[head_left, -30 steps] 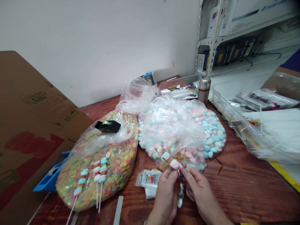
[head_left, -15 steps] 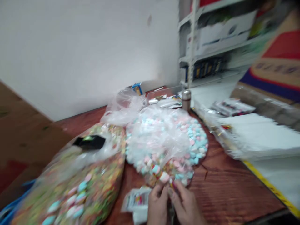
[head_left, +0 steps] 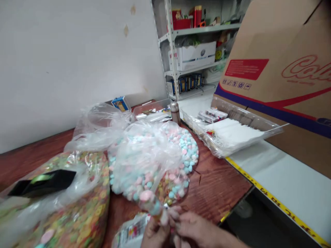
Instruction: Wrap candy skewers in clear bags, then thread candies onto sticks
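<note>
Low in the head view, my left hand (head_left: 154,235) is closed around the near end of a string of candies (head_left: 152,206) in pink, blue and white. My right hand (head_left: 192,225) meets it from the right, its fingers pinched together at the same end; what lies between those fingertips is blurred. The candy string points up and left, over a large clear bag of pastel candies (head_left: 190,151). Beside my left hand lies a small printed clear packet (head_left: 131,230), partly covered by the hand.
At left, a big bag of ring-shaped candies (head_left: 90,213) has a black object (head_left: 49,182) on top. Behind stand a metal flask (head_left: 175,112) and a blue box (head_left: 121,103). A clear tray with white sheets (head_left: 235,134) sits at right before a large carton (head_left: 279,69).
The view has swung to the right, bringing the carton and tray further into sight. Both hands stay together at the candy string, which now tilts more to the left.
</note>
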Action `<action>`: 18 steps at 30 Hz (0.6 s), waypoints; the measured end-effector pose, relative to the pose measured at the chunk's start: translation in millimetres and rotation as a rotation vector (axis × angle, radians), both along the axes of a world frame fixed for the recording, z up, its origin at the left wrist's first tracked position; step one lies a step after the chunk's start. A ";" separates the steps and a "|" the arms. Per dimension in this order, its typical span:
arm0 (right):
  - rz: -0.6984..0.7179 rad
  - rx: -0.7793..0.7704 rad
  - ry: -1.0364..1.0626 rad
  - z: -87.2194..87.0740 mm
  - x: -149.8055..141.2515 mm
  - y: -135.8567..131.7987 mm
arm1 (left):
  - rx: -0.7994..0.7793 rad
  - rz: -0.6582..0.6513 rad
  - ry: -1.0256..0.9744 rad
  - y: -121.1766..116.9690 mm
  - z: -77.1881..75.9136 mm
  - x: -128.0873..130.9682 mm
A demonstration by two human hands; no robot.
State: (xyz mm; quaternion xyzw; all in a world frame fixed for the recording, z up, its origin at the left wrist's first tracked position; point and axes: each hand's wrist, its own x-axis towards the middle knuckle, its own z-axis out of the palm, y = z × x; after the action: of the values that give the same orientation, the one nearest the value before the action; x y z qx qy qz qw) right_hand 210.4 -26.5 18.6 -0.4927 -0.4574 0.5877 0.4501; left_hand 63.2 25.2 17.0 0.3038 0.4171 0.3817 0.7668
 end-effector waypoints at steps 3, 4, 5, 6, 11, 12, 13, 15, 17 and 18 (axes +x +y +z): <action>-0.206 0.073 -0.335 -0.2 34.1 -15.0 | 0.036 0.243 0.040 6.2 16.1 -20.5; -0.258 0.095 -0.553 -3.7 45.3 -20.4 | 0.045 0.327 0.057 8.4 20.0 -28.1; -0.262 0.083 -0.706 -8.7 54.3 -26.0 | 0.050 0.404 0.071 9.8 22.6 -35.3; -0.243 0.064 -0.736 -14.6 59.9 -31.5 | 0.049 0.460 0.085 10.3 24.0 -41.7; -0.175 0.064 -1.043 -42.9 39.1 -51.5 | 0.041 0.562 0.129 -1.1 18.3 -57.8; -0.186 0.075 -1.125 -46.9 31.1 -52.5 | 0.037 0.572 0.133 -4.4 16.4 -58.8; -0.204 0.083 -1.184 -50.3 24.3 -52.5 | 0.029 0.582 0.135 -7.5 14.7 -59.6; -0.226 0.088 -1.235 -55.3 16.4 -50.3 | 0.008 0.591 0.140 -12.4 12.2 -61.2; -0.229 0.094 -1.244 -58.4 15.9 -47.0 | -0.013 0.594 0.158 -15.5 10.3 -62.9; -0.228 0.101 -1.245 -59.4 17.4 -45.3 | -0.024 0.595 0.170 -16.5 9.1 -63.6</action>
State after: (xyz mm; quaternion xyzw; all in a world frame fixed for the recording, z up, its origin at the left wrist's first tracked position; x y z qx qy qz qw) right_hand 227.8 -71.8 -40.8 -0.7660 -0.6052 0.1172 0.1823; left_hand -0.3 8.8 26.2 0.1901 0.5549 0.5577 0.5874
